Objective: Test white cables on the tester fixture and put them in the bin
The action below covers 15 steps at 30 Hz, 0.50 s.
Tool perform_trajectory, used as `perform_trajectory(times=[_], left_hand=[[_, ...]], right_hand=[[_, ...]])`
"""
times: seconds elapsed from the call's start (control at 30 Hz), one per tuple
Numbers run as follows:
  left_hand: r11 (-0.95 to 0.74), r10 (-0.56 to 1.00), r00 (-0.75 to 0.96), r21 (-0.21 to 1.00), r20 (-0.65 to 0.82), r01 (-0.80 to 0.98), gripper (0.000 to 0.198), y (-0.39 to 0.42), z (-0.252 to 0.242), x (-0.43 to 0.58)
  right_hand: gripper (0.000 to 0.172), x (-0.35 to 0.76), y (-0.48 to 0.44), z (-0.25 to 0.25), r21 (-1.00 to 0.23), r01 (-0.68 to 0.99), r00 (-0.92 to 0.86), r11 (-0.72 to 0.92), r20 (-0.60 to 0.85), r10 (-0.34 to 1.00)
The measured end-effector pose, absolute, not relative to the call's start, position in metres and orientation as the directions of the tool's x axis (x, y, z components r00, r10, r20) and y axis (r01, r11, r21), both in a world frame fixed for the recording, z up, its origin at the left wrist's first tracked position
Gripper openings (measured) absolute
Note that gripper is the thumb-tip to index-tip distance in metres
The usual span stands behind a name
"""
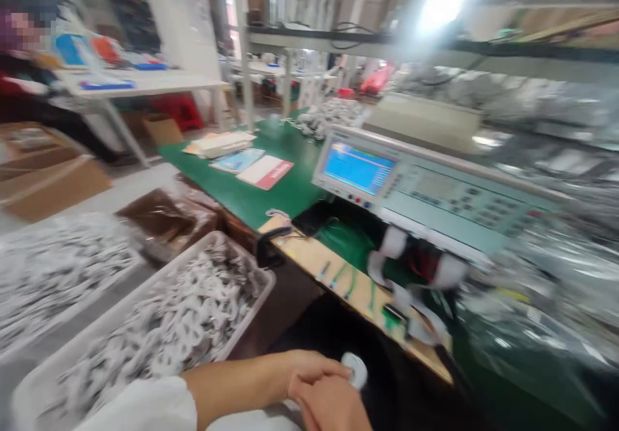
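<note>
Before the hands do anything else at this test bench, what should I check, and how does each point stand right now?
1. Small white round part gripped: ok, left hand pinches it in its fingers.
2. Right hand free: cannot tell, mostly cut off by the picture's lower edge.
3. Tester screen lit: ok, blue display on.
4. Fixture board reachable: ok, directly ahead.
5. White bin of parts close: ok, at the left.
6. Picture sharp: not ok, motion blur.
</note>
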<state>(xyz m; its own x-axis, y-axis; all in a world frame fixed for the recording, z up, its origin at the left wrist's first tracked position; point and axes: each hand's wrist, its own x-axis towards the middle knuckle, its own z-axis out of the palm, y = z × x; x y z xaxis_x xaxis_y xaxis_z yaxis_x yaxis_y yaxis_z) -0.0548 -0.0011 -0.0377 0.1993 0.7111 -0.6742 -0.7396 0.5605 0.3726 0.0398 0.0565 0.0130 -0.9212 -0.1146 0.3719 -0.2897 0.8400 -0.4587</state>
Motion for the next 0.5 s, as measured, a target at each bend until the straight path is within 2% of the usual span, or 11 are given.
perform_trajectory(times=[0.03,0.07,0.13,0.17,0.2,0.23,0.3,0.37,0.5], left_hand=[[0.528,0.752,0.172,0.424,-0.636,-0.736,0.028,0.007,-0.031,-0.047],[0.486,0.784,0.126,0.475,-0.608,-0.733,0.026,0.014,-0.024,-0.041],[0.430,0.830,0.051,0.578,-0.556,-0.694,0.025,0.023,-0.011,-0.034],[0.402,0.851,0.008,0.641,-0.526,-0.653,0.025,0.025,-0.005,-0.031],[0.366,0.872,-0.041,0.706,-0.487,-0.606,0.027,0.027,-0.001,-0.028],[0.330,0.891,-0.081,0.759,-0.447,-0.562,0.029,0.028,0.003,-0.024],[0.286,0.912,-0.108,0.801,-0.396,-0.526,0.035,0.027,0.008,-0.015],[0.305,0.910,-0.063,0.765,-0.410,-0.568,0.036,0.026,0.011,-0.007],[0.297,0.924,-0.008,0.732,-0.382,-0.613,0.032,0.025,0.016,-0.003]], right_hand=[[0.022,0.046,0.057,0.017,-0.455,-0.289,-0.913,0.842,0.396,-0.099],[0.021,0.054,0.060,0.020,-0.486,-0.220,-0.903,0.846,0.428,0.011],[0.016,0.075,0.071,0.020,-0.641,0.068,-0.798,0.764,0.425,0.428],[0.014,0.087,0.078,0.017,-0.729,0.220,-0.677,0.648,0.364,0.640],[0.014,0.098,0.086,0.014,-0.799,0.326,-0.548,0.505,0.275,0.790],[0.017,0.107,0.093,0.011,-0.849,0.379,-0.457,0.368,0.174,0.872],[0.025,0.121,0.105,0.004,-0.915,0.364,-0.433,0.171,-0.004,0.901],[0.030,0.125,0.111,0.002,-0.962,0.266,-0.534,0.058,-0.097,0.840],[0.028,0.121,0.107,0.010,-0.990,0.139,-0.622,-0.004,-0.090,0.778]])
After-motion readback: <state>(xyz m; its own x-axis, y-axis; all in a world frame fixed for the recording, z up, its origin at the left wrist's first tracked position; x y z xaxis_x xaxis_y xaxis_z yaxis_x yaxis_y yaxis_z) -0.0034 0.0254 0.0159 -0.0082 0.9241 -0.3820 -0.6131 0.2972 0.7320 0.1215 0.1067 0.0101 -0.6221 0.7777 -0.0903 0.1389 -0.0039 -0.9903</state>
